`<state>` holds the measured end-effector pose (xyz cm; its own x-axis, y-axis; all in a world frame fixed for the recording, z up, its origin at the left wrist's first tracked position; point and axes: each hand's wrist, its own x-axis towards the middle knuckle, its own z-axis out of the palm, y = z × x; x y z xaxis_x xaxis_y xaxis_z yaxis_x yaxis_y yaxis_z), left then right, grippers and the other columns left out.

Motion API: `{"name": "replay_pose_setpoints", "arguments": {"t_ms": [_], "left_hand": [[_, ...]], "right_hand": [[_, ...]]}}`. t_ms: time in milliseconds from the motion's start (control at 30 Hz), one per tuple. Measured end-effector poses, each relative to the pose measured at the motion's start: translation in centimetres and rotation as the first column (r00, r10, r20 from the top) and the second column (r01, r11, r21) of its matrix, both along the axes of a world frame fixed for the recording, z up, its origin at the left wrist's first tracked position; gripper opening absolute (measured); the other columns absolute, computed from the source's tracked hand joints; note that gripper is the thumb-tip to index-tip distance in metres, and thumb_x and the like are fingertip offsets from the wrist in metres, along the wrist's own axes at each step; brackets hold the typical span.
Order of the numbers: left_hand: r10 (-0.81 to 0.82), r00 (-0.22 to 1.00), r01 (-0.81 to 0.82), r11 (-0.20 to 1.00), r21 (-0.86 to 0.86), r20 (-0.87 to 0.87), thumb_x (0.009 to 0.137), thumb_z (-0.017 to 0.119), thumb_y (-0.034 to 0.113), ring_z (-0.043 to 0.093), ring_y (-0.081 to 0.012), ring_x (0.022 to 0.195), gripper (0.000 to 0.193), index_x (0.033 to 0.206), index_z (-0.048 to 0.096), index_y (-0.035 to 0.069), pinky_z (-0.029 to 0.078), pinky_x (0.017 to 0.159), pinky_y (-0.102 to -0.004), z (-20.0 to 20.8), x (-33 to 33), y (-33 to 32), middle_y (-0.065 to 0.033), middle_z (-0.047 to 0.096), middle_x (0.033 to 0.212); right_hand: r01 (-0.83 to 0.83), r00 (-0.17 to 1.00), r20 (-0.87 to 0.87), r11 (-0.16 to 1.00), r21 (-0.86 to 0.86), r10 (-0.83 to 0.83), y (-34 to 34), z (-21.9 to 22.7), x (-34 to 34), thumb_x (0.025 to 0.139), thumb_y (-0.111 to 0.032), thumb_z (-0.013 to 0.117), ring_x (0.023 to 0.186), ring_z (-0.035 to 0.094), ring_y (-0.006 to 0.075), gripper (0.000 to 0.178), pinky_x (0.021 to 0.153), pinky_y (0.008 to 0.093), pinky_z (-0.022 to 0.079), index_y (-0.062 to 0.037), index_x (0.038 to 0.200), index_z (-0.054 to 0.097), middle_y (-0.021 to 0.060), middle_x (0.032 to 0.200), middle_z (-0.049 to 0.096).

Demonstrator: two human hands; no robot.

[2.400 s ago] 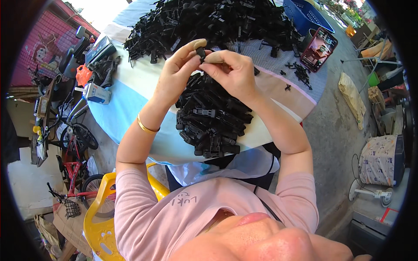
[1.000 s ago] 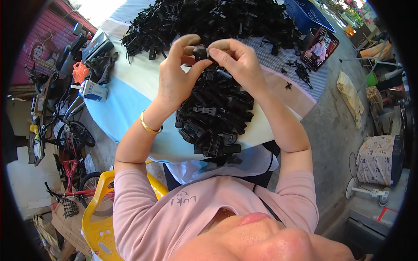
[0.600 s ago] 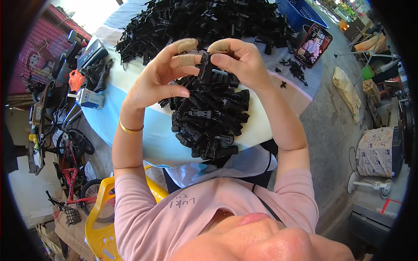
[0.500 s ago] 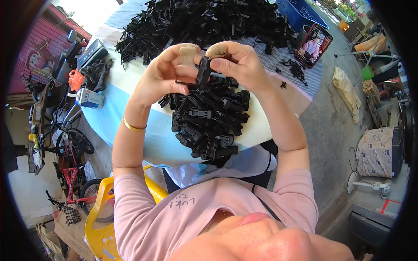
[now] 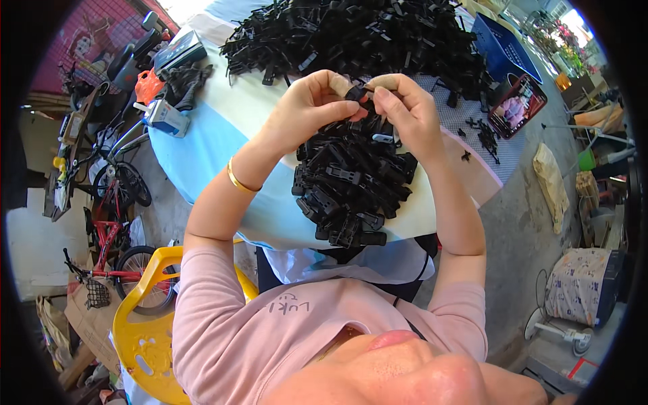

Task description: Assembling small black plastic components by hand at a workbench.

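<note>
My left hand point(image 5: 312, 108) pinches a small black plastic part point(image 5: 356, 94) between thumb and fingers, above the near pile. My right hand point(image 5: 413, 116) meets it from the other side, thumb and fingertips closed at the part's right end. Beige covers wrap some fingertips on both hands. Directly below my hands lies a near pile of black plastic parts point(image 5: 354, 179), like small clips or buckles. A much larger heap of similar black parts point(image 5: 364, 40) covers the far side of the table. The part's exact shape is partly hidden by my fingers.
The table point(image 5: 223, 158) has a pale striped cloth. At right stand a phone point(image 5: 517, 106) and a blue basket point(image 5: 506, 50), with several small black pieces point(image 5: 486, 138) nearby. A carton point(image 5: 167, 118) stands at the left edge. A yellow chair point(image 5: 145, 331) is beside me.
The black part has turned between my fingers and is now mostly covered by them. My hands have drawn closer together. The whole view has shifted, so the table sits farther right.
</note>
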<state>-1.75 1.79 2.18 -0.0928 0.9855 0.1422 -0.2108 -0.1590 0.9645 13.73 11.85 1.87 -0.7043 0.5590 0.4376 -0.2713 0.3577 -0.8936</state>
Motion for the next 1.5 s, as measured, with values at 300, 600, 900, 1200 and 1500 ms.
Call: {"name": "replay_pose_setpoints", "arguments": {"t_ms": [300,600,900,1200,1500], "left_hand": [[0.285,0.927,-0.249,0.953,0.171,-0.242,0.078,0.062,-0.002,0.057,-0.0074,0.082,0.034,0.110,0.052,-0.002,0.049,0.070,-0.0203,-0.3,1.1,-0.4,-0.0047,0.059,0.098],[0.456,0.820,-0.342,0.875,0.343,-0.345,0.074,0.066,0.000,0.055,-0.0069,0.074,0.019,0.093,0.062,0.000,0.047,0.067,-0.0207,-1.0,1.5,-0.1,-0.0023,0.059,0.085],[0.561,0.587,-0.242,0.810,0.534,-0.584,0.073,0.065,-0.004,0.058,-0.0128,0.083,0.025,0.097,0.059,-0.004,0.048,0.076,-0.0232,-1.2,1.3,0.1,-0.0059,0.058,0.098],[0.182,0.646,0.075,0.952,0.298,-0.742,0.069,0.070,0.009,0.058,-0.0184,0.077,0.030,0.097,0.060,0.004,0.047,0.070,-0.0285,0.7,1.9,-0.6,-0.0085,0.062,0.085],[0.026,0.522,0.381,0.887,0.260,-0.853,0.074,0.067,0.016,0.056,-0.0254,0.087,0.023,0.092,0.063,0.002,0.044,0.079,-0.0331,1.3,1.6,-0.4,-0.0101,0.061,0.095]], "right_hand": [[0.056,0.989,0.128,0.989,0.137,-0.074,-0.6,0.0,-0.2,0.088,-0.014,0.053,0.060,0.046,0.0037,0.015,0.054,0.0175,0.036,-0.0008,0.085,0.059,-0.0023,0.064,0.052],[0.051,0.981,0.180,0.993,0.111,-0.071,-0.9,0.0,-0.1,0.088,-0.014,0.053,0.057,0.045,0.0037,0.016,0.053,0.0175,0.036,-0.0008,0.083,0.060,-0.0026,0.061,0.052],[-0.021,0.959,0.281,1.000,0.010,0.017,0.5,-0.2,-0.4,0.087,-0.014,0.054,0.057,0.043,0.0034,0.014,0.052,0.0187,0.035,-0.0013,0.083,0.060,-0.0038,0.062,0.050],[0.529,0.687,0.152,0.633,0.566,-0.710,10.2,-3.5,1.5,0.071,-0.021,0.070,0.067,0.063,0.0198,0.023,0.061,0.0302,0.049,-0.0024,0.082,0.061,0.0122,0.074,0.065],[0.370,0.436,0.323,0.495,0.786,-0.840,11.1,-6.2,-2.4,0.071,-0.022,0.065,0.074,0.061,0.0338,0.018,0.066,0.0428,0.048,-0.0060,0.078,0.061,0.0150,0.073,0.063]]}}
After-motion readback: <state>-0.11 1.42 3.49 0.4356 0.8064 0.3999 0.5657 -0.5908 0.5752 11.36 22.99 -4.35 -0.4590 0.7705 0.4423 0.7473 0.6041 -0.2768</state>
